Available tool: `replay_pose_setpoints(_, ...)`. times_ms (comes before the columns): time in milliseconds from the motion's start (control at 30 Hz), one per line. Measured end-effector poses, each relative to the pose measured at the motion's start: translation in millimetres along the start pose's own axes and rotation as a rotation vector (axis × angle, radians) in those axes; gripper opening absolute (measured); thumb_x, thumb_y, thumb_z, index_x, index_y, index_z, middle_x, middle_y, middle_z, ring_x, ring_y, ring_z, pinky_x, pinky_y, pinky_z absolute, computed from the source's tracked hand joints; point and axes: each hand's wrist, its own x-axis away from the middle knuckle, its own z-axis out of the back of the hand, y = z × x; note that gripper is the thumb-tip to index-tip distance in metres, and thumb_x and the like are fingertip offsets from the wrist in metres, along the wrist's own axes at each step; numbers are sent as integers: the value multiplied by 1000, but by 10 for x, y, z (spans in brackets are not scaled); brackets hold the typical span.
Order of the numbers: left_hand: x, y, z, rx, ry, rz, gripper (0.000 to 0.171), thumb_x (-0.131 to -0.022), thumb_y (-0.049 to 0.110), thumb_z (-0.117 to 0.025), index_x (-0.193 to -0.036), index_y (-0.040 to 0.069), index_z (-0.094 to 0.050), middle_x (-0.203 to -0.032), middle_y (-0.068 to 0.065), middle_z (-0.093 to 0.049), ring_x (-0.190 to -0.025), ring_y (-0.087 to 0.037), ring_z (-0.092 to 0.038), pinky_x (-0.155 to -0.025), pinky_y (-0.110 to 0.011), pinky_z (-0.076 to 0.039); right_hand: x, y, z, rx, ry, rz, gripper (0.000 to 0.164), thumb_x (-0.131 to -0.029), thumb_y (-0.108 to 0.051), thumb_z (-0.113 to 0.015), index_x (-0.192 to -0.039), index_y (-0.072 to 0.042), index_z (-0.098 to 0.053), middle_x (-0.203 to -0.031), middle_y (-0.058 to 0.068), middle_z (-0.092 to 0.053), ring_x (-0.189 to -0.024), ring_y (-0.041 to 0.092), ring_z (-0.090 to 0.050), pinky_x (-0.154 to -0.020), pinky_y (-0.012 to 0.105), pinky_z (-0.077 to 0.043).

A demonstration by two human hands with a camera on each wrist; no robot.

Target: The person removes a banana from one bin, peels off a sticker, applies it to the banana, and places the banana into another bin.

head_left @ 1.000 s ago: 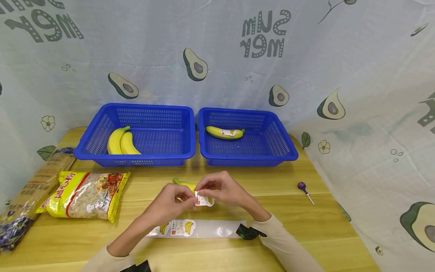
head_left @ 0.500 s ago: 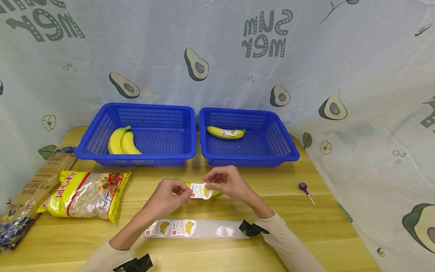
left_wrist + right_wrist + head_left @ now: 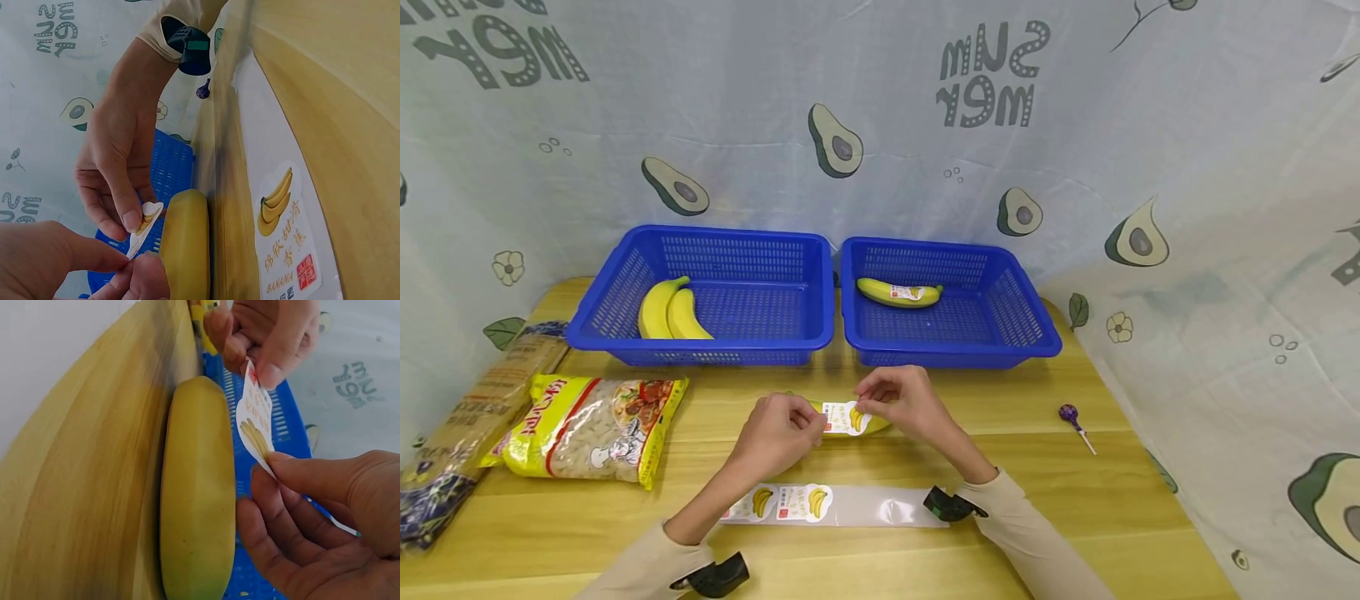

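Between my two hands a white banana sticker (image 3: pixel 846 418) is stretched out, a small gap above a yellow banana (image 3: pixel 197 494) that lies on the table. My left hand (image 3: pixel 778 435) pinches the sticker's left end between thumb and forefinger. At the other end, by the printed bananas, my right hand (image 3: pixel 906 404) pinches it the same way. In the right wrist view the sticker stands at a slant and apart from the banana's skin. A pale backing strip (image 3: pixel 880 506) with two more banana stickers lies closer to me on the table.
Behind stand two blue baskets: the left basket (image 3: pixel 745 344) holds two bananas, the right basket (image 3: pixel 955 360) one labelled banana (image 3: pixel 900 292). Food packages, including a yellow-ended bag (image 3: pixel 598 431), lie at left. A lollipop (image 3: pixel 1075 425) lies at right.
Both hands have moved forward with the sticker, from in front of the banana to over it. The sticker is now held by both ends, and the backing strip has stayed put.
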Motion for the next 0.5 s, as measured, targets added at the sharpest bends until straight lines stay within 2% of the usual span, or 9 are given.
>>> replay_pose_setpoints(200, -9, -7, -58, -68, 34, 20, 18, -98, 10, -73, -81, 7, -75, -61, -1, -69, -47, -19, -65, -43, -23, -34, 5, 29, -33, 15, 9, 7, 10, -88, 9, -84, -96, 7, -77, -90, 16, -78, -77, 20, -74, -69, 28, -65)
replay_pose_setpoints(367, -23, -27, -88, -110, 59, 38, 20, -98, 12, -75, -78, 9, -75, -57, 2, -67, -44, -15, -63, -42, -25, -35, 4, 34, -52, 54, 17, 22, 11, -87, 9, -85, -95, 7, -78, -88, 14, -78, -75, 19, -73, -67, 27, -64)
replay_pose_setpoints(500, -24, -44, -111, -135, 76, 29, 22, -98, 13, -76, -76, 10, -72, -53, 7, -62, -41, -10, -59, -42, -26, -40, 2, 34, -71, 89, 16, 30, 11, -87, 9, -85, -95, 7, -78, -87, 13, -78, -75, 17, -73, -67, 26, -63)
